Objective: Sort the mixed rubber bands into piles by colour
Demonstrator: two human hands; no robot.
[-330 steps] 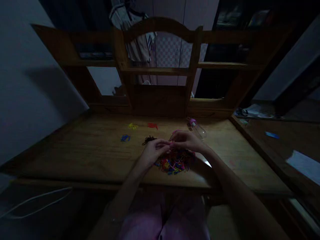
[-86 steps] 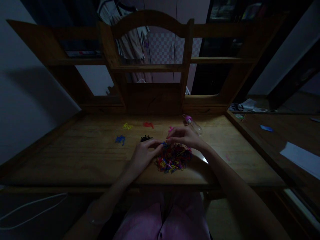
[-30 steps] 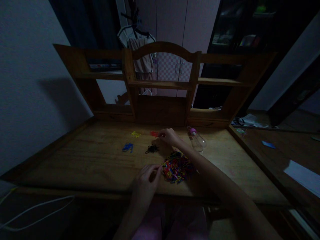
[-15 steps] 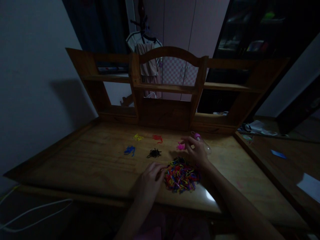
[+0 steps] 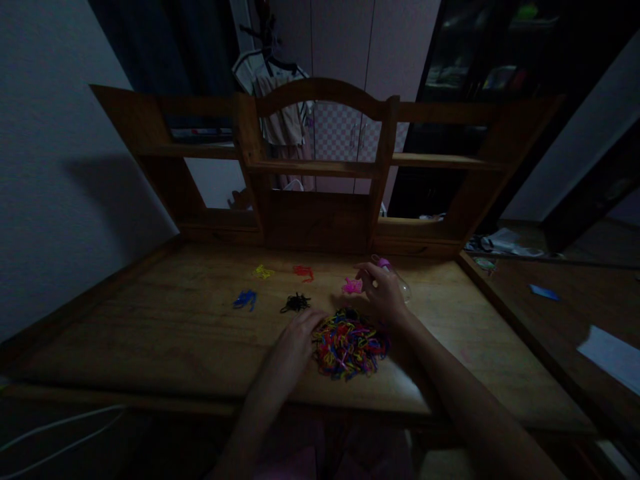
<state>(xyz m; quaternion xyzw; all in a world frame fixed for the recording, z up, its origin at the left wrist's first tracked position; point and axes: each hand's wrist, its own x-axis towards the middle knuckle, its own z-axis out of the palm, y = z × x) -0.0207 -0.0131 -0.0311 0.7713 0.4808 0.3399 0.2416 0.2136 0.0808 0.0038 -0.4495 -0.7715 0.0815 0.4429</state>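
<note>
A tangled pile of thin multicoloured stringy pieces (image 5: 350, 347) lies near the table's front. My left hand (image 5: 296, 333) is at the pile's upper left edge, fingers stretched forward and apart from the thumb side; nothing shows in it. My right hand (image 5: 383, 290) hovers beside a small pink bunch (image 5: 353, 286), its fingers curved with a gap to the thumb. No piece is visible in its fingers. Separate small bunches lie to the left: black (image 5: 296, 303), red (image 5: 303, 272), yellow (image 5: 263, 271) and blue (image 5: 245, 299).
Behind my right hand lies a clear bottle with a pink cap (image 5: 384, 263). A wooden shelf unit (image 5: 320, 167) runs along the table's back edge. To the right, a lower wooden surface (image 5: 540, 333) bears a white sheet (image 5: 610, 357) and a blue card (image 5: 544, 292).
The whole view has shifted, so things appear farther left. My left hand has moved forward along the pile's edge. My right hand has drawn slightly right from the pink bunch.
</note>
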